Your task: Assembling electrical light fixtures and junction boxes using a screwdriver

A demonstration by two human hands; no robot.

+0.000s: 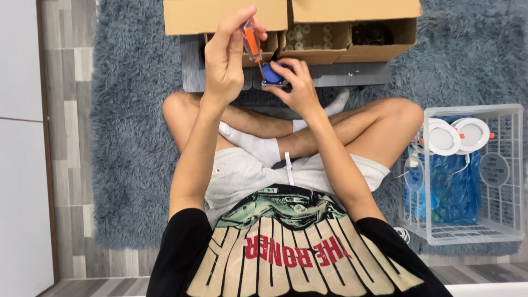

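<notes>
Over a grey rug [132, 137], the blue part [271, 73] sits pinched in the right hand's [300, 88] closed fingers. Left hand [225, 60] grips an orange screwdriver [252, 44], shaft running steeply down, tip on the part, before open boxes [330, 33].

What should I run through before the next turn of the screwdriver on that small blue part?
1. Left hand has a grip on the orange-handled screwdriver: ok, fingers closed round the handle.
2. Right hand steadies the small blue part: ok, fingers wrap its right side.
3. Screwdriver tip seated in a screw: cannot tell, the tip is too small to see where it meets the part.
4. Part supported from below: ok, it rests at the edge of the grey board.
5. Cardboard box clear of the left hand: not ok, the hand overlaps the box flap in this view.
6. White round fittings out of the way: ok, in the clear crate.
</notes>
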